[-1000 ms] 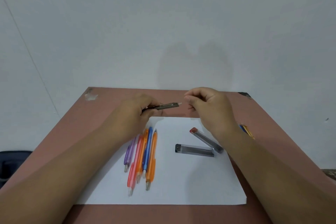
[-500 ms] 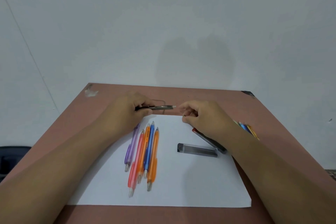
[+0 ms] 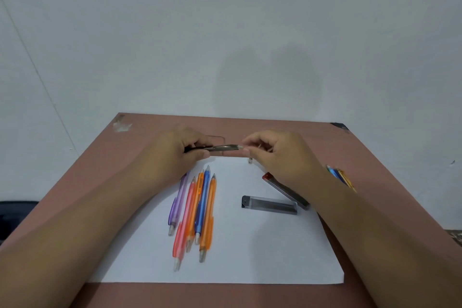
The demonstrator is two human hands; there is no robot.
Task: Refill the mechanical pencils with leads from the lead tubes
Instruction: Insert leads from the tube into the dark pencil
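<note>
Gripped in the left hand [image 3: 178, 155]: a dark mechanical pencil [image 3: 220, 148], fingers curled round its barrel, held level just above the table's [image 3: 100, 170] far edge with its pale end pointing right. Pinched at that end by the right hand [image 3: 277, 155], thumb and forefinger closed on the tip (whether on a cap, a lead or the pencil itself, too small to tell). Lying on a white sheet [image 3: 250, 252] spread over the table's middle: five coloured pencils side by side toward the sheet's left half, namely a purple pencil [image 3: 178, 201], a red pencil [image 3: 183, 225], two orange pencils [image 3: 207, 217] and a blue pencil [image 3: 202, 204], tips toward the far edge. Toward the sheet's right half: a black-capped lead tube [image 3: 270, 205] and a red-capped lead tube [image 3: 282, 189], partly under the right wrist, their near ends almost touching. Beside the table's right edge, off the sheet: more pencils [image 3: 340, 175], mostly hidden by the right forearm. At the far right corner: a dark patch [image 3: 338, 126].
</note>
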